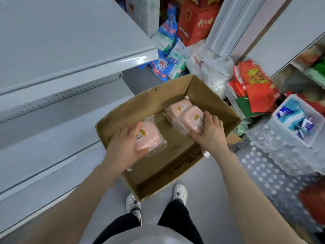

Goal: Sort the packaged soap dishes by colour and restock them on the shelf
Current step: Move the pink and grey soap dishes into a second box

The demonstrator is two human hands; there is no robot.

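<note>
An open cardboard box (153, 95) stands on the floor in front of my feet. My left hand (123, 143) grips a pink soap dish in clear wrap (151, 136) over the box's left side. My right hand (210, 132) grips a second pink wrapped soap dish (190, 120) near the box's right wall. Behind that one, a third pink packaged dish (177, 108) lies in the far right corner of the box. The grey shelf (70, 55) runs along the left, its boards bare.
Blue and green detergent bags (168, 59) and a red carton (195, 23) are piled past the box. Red packets (255, 85) and a white tub of blue items (297, 120) sit at the right. Bubble-wrapped bundles (274, 155) cover the floor at right.
</note>
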